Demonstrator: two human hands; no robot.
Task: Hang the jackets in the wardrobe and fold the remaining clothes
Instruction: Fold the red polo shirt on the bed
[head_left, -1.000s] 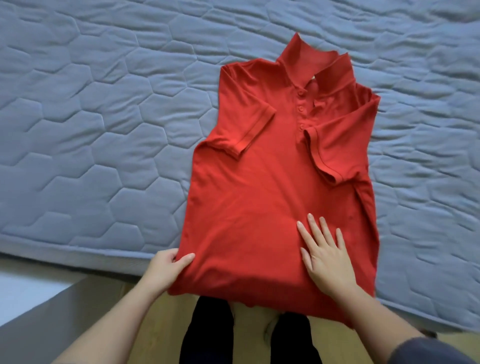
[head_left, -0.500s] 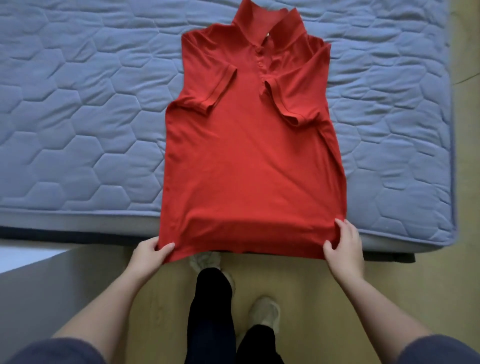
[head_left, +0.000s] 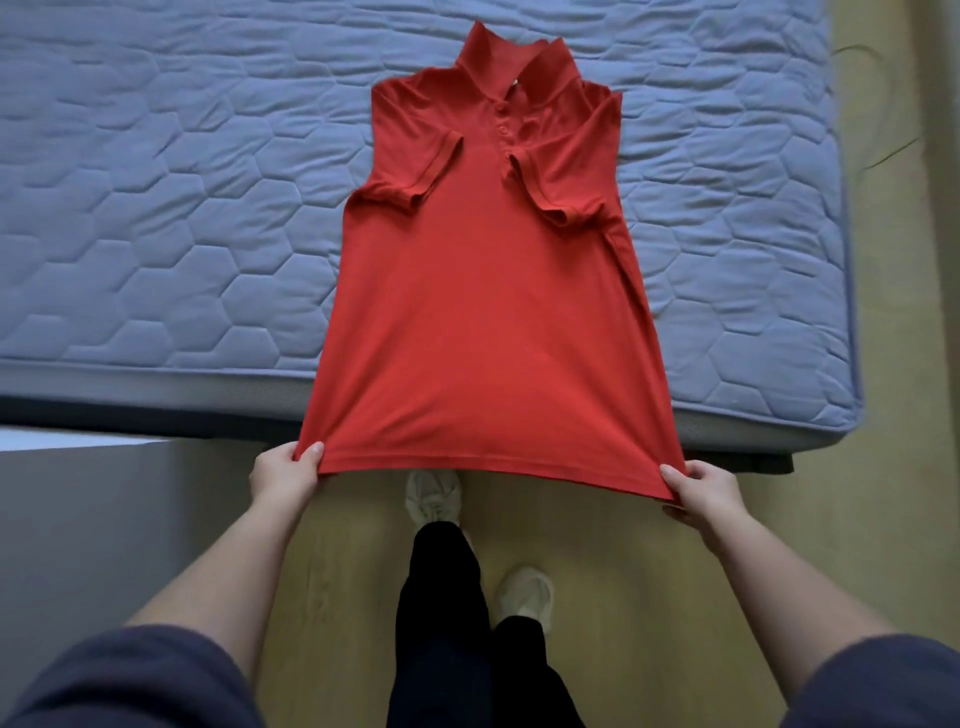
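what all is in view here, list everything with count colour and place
shirt: 1, red, on the mattress, collar far, hem past the near edge
mattress: 1, blue-grey quilted, across the top
floor: 1, yellowish wood, below and right of the mattress
block: 1, grey, lower left
shoes: 2, pale, on the floor
trousers: 1, black, bottom centre
sleeves: 2, dark blue, bottom corners
hands: 2, bare; left hand pinches the hem's left corner, right hand its right corner
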